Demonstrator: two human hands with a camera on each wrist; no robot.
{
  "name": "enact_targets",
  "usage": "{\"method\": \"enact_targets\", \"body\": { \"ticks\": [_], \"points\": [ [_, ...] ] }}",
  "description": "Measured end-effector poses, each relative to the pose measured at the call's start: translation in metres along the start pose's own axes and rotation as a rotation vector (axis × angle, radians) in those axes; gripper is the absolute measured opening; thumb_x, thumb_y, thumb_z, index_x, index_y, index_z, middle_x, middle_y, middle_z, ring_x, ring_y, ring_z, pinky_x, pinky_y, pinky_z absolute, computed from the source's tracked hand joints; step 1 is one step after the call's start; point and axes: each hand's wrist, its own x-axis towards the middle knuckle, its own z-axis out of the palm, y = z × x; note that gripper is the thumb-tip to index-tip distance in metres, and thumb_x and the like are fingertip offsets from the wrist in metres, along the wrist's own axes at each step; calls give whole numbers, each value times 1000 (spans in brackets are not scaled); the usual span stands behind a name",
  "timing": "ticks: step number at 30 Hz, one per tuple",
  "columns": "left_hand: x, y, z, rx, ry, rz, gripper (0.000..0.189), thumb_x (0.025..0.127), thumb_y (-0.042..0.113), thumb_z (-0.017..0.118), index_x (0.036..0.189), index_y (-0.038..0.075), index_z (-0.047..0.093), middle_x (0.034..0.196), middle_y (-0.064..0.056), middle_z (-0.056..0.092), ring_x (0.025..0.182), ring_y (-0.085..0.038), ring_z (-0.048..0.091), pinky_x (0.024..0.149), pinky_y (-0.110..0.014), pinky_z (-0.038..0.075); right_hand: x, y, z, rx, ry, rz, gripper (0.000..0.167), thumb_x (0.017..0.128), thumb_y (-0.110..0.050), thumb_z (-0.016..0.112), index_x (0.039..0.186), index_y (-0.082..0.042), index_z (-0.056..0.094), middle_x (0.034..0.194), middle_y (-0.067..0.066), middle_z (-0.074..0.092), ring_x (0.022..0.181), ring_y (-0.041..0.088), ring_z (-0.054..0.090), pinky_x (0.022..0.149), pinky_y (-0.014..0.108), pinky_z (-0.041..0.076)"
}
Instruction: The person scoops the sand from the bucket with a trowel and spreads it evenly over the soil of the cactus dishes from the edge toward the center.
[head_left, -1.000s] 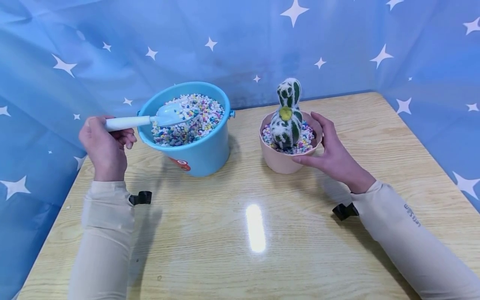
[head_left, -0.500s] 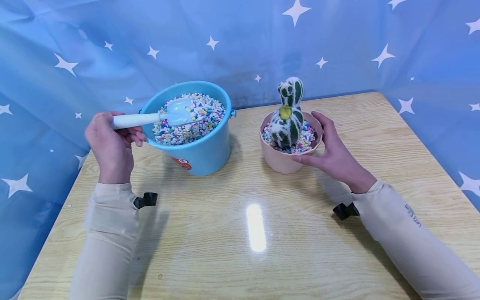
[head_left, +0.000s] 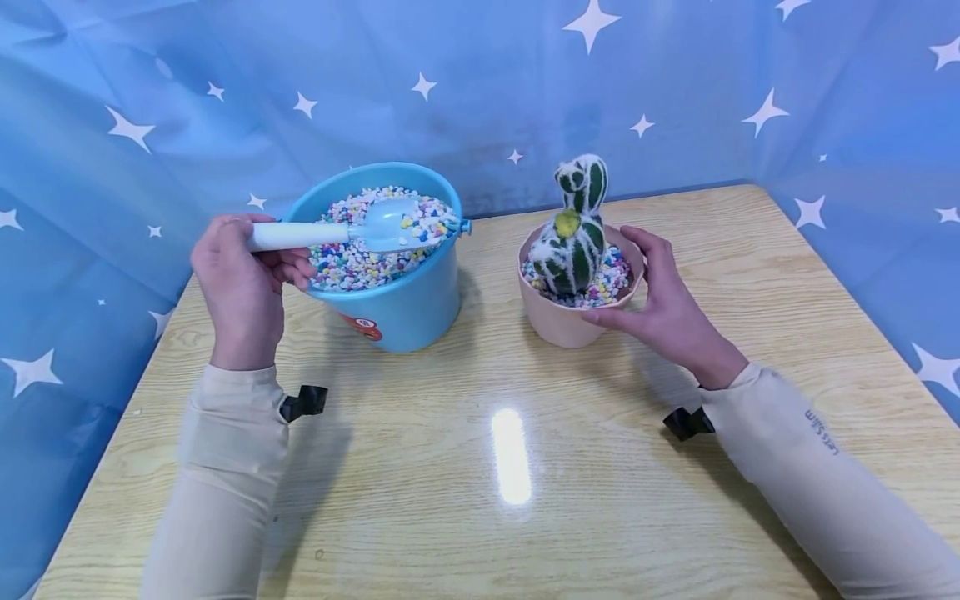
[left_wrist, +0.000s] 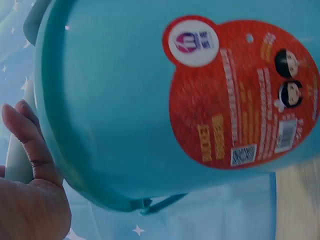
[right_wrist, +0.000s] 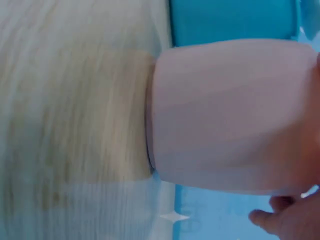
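Note:
My left hand (head_left: 243, 296) grips the white handle of a small scoop (head_left: 386, 223), whose pale blue blade carries multicoloured pebbles over the right side of a blue bucket (head_left: 408, 312). More of these pebbles (head_left: 360, 262) fill much of the bucket. On the right, my right hand (head_left: 671, 312) holds the rim of a pink flowerpot (head_left: 562, 325), thumb at the front and fingers at the far right side. A green and white cactus (head_left: 573, 250) with a yellow flower leans a little inside it, pebbles around its base. In the left wrist view, the bucket's red label (left_wrist: 240, 100) faces the camera.
Bucket and pot stand apart near the back of a wooden table (head_left: 420, 467). A blue curtain with white stars (head_left: 487, 92) hangs close behind and at both sides. Light glares off the tabletop in the middle.
My left hand has moved right, carrying the loaded scoop across the bucket to its right rim. The cactus leans slightly more to the left, while my right hand stays on the pot.

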Motion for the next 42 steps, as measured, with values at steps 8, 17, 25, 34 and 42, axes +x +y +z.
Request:
{"method": "enact_targets", "body": {
  "ticks": [8, 17, 25, 34, 42],
  "points": [
    [0, 0, 7, 36, -56, 3, 27, 99, 1, 33, 86, -7, 55, 63, -26, 61, 40, -25, 58, 35, -29, 52, 3, 0, -3, -22, -33, -5, 107, 79, -12, 83, 156, -19, 9, 160, 5, 9, 146, 26, 9, 116, 60, 11],
    [-2, 3, 14, 68, -69, -1, 27, 99, 0, 33, 87, -7, 56, 65, -25, 62, 41, -24, 59, 35, -29, 52, 3, 3, 0, -84, 24, -20, 104, 76, -16, 87, 154, -18, 18, 153, 9, 12, 142, 30, 15, 114, 60, 17],
    [-3, 3, 22, 100, -95, -13, 26, 99, 1, 33, 89, -7, 56, 65, -24, 63, 42, -23, 60, 36, -29, 52, 3, 5, 0, -14, -5, -19, 102, 79, -11, 84, 154, -19, 15, 156, 9, 15, 144, 27, 14, 115, 57, 14],
    [-3, 2, 30, 103, -104, -16, 25, 97, -1, 32, 90, -7, 55, 65, -23, 63, 41, -24, 59, 35, -31, 52, 2, 5, 1, -35, 1, -29, 102, 78, -11, 84, 153, -18, 15, 156, 8, 11, 145, 27, 14, 116, 55, 12],
    [-5, 1, 40, 144, -147, -49, 24, 98, 0, 34, 89, -7, 54, 63, -23, 62, 41, -21, 59, 37, -31, 54, 0, 2, 0, -78, 18, 0, 106, 77, -15, 86, 154, -17, 14, 156, 9, 6, 145, 30, 9, 116, 59, 13]
  ]
}}
